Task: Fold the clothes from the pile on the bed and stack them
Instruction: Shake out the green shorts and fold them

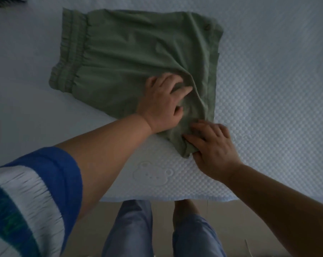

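A pair of green shorts [131, 58] lies spread on the bed [268, 108], its gathered waistband toward the left and the leg ends toward the right. The cloth looks doubled over along its length, one leg laid on the other, though the layers are hard to count from above. The near right corner is bunched and creased where both hands work it.

The left hand [162, 104] rests on the shorts near their lower edge, fingers curled into a ridge of fabric, apparently pinching it; the motion blur makes the grip hard to judge for certain. The right hand [212, 145] is at the near corner of the shorts, close to the edge of the bed, with thumb and fingers closed around the hem there.

As for progress, this garment seems to be at an early or middle stage: it is laid out and roughly flattened, but it is not yet folded down to a compact shape, and the corner under the hands needs smoothing or turning over. No finished stack shows in this view. At the far left corner a dark item [6, 0] is just visible, too cut off to identify; it may belong to the pile or the stack. So most of the folding of these shorts, and placing them on a stack, appears left to do.
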A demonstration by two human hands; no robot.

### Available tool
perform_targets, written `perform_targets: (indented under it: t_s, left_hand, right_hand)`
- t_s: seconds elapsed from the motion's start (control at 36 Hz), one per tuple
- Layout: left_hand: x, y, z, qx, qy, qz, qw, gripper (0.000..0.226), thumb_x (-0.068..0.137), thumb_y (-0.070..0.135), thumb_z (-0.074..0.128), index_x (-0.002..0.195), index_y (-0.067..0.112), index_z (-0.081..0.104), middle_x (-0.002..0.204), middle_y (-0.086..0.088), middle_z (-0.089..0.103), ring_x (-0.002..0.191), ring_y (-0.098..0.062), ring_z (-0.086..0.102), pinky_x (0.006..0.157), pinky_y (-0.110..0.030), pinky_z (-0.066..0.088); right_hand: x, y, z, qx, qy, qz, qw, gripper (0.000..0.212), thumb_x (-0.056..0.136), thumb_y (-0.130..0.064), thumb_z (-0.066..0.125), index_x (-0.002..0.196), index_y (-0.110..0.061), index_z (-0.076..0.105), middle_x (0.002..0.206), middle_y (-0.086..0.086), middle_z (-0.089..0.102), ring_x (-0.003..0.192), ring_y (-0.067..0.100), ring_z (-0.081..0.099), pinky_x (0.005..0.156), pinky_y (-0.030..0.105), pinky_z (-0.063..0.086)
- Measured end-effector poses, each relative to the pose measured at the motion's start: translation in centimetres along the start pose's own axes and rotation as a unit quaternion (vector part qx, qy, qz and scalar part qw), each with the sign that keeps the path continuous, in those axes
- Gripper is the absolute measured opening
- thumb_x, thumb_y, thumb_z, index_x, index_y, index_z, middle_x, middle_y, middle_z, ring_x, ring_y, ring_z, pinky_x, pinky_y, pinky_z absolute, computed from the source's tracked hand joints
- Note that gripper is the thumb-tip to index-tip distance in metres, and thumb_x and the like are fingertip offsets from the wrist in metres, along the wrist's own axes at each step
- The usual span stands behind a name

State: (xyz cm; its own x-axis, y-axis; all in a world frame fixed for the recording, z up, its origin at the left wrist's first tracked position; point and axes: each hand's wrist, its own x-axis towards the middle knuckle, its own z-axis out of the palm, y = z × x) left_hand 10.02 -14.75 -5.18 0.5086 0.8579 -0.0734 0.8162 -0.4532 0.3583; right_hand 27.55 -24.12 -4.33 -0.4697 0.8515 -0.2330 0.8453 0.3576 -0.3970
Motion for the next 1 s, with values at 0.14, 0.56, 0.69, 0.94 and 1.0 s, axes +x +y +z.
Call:
perform_targets:
  t_s: [0.14, 0.56, 0.69, 0.94, 1.0]
  left_hand:
    - [-2.9, -1.2, -0.9, -0.104, -0.025, 0.014, 0.994, 0.035, 0.075, 0.03, 0.06, 0.099, 0.006, 0.07, 0.092, -0.015, 0.065, 0.084, -0.032, 0.061, 0.077, -0.04, 0.048]
    - [0.2, -1.3, -0.1, -0.279, -0.053, -0.308, 0.908, 0.037, 0.086, 0.041, 0.06, 0.061, 0.014, 0.053, 0.055, 0.005, 0.047, 0.06, -0.018, 0.049, 0.05, -0.031, 0.026]
    - [1.6, -2.1, -0.3, -0.269, -0.038, -0.351, 0.896, 0.047, 0.093, 0.037, 0.051, 0.054, 0.013, 0.041, 0.077, -0.02, 0.061, 0.079, -0.032, 0.058, 0.059, -0.03, 0.028]
    - [1.4, -1.6, -0.9, -0.199, 0.013, -0.358, 0.912, 0.03, 0.089, 0.044, 0.053, 0.082, 0.016, 0.062, 0.093, -0.01, 0.067, 0.088, -0.029, 0.06, 0.066, -0.027, 0.035]
    - [0.9, -0.9, -1.5, -0.181, 0.111, -0.31, 0.927, 0.024, 0.084, 0.036, 0.06, 0.094, 0.013, 0.062, 0.094, -0.008, 0.063, 0.086, -0.026, 0.058, 0.07, -0.03, 0.04]
  right_hand:
    - [1.8, 0.4, -3.1, 0.071, 0.018, -0.011, 0.997, 0.035, 0.081, -0.022, 0.045, 0.099, -0.011, 0.073, 0.089, 0.01, 0.067, 0.083, 0.03, 0.062, 0.082, 0.037, 0.04]
    - [12.2, 4.1, -5.8, 0.412, -0.021, 0.327, 0.85, 0.03, 0.08, -0.058, 0.059, 0.088, -0.029, 0.062, 0.094, -0.008, 0.063, 0.088, 0.011, 0.06, 0.076, 0.027, 0.048]
    - [11.7, 4.7, -5.0, 0.444, -0.011, 0.365, 0.818, 0.065, 0.062, -0.041, 0.082, 0.118, -0.019, 0.058, 0.113, 0.0, 0.063, 0.103, 0.019, 0.061, 0.091, 0.04, 0.051]
    - [11.9, 4.5, -3.1, 0.342, 0.083, 0.424, 0.835, 0.022, 0.084, -0.029, 0.057, 0.105, -0.024, 0.057, 0.09, -0.008, 0.059, 0.082, 0.01, 0.056, 0.068, 0.026, 0.045]
    - [11.5, 4.3, -2.9, 0.321, 0.1, 0.419, 0.844, 0.016, 0.085, -0.031, 0.054, 0.1, -0.025, 0.055, 0.083, -0.012, 0.056, 0.074, 0.004, 0.052, 0.056, 0.02, 0.038]
